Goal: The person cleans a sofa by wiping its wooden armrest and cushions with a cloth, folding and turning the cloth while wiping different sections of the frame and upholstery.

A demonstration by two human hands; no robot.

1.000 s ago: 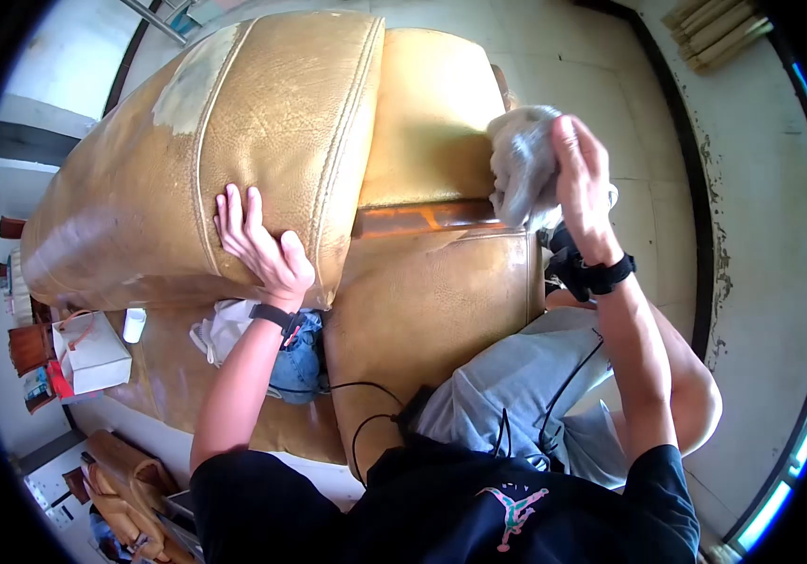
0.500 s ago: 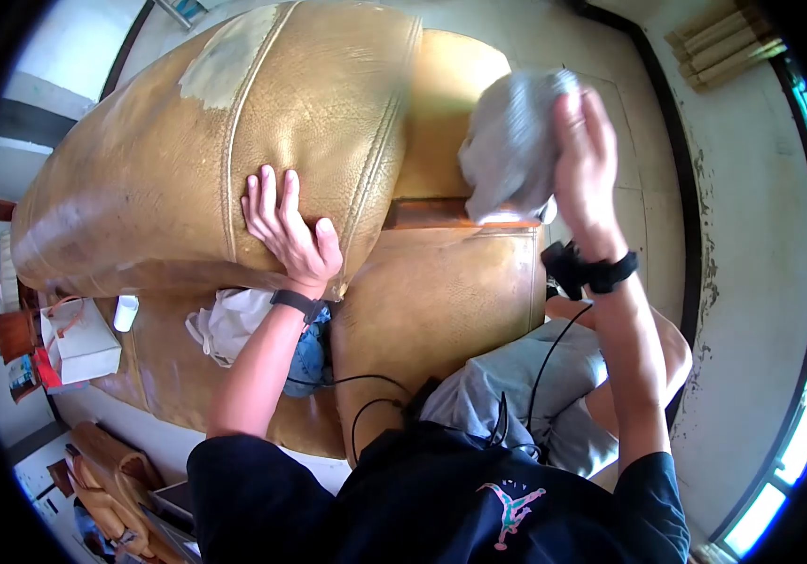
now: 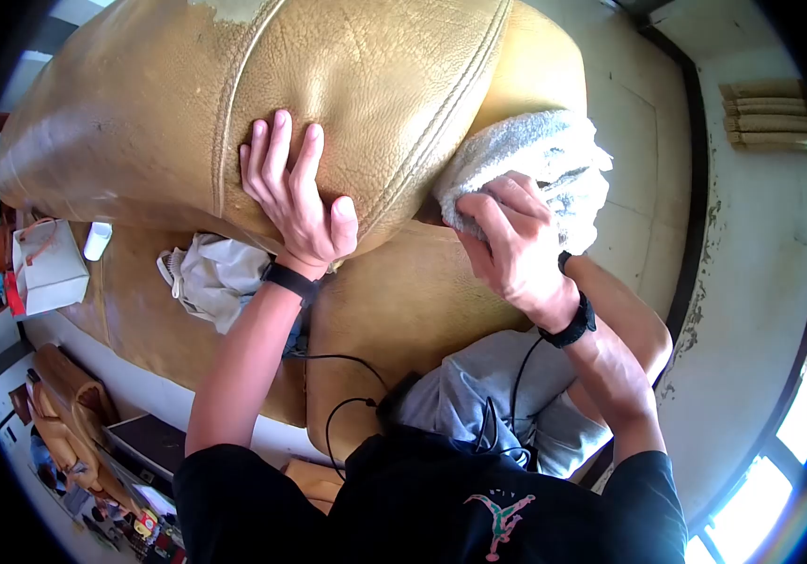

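Note:
My left hand (image 3: 298, 193) lies with fingers spread on the tan leather of the sofa (image 3: 375, 85), between two stitched seams. In my right hand (image 3: 514, 242) is a bunched grey-white cloth (image 3: 563, 160), the fingers curled into it. That cloth rests against the end of the sofa's padded part, at its right edge, and hides the surface beneath. Below my left hand, a crumpled white cloth bundle (image 3: 220, 277) sits on the seat.
A white paper bag (image 3: 51, 273) and a white cup (image 3: 98, 241) stand at the left. Black cables (image 3: 352, 358) run across my lap. A wall (image 3: 751, 244) with peeling paint rises at the right, beyond the tiled floor (image 3: 638, 169). Brown furniture (image 3: 70, 404) is at lower left.
My right hand has come down and left with the cloth, pressing it to the sofa's end. My left hand stays on the leather. The view has shifted closer to the sofa.

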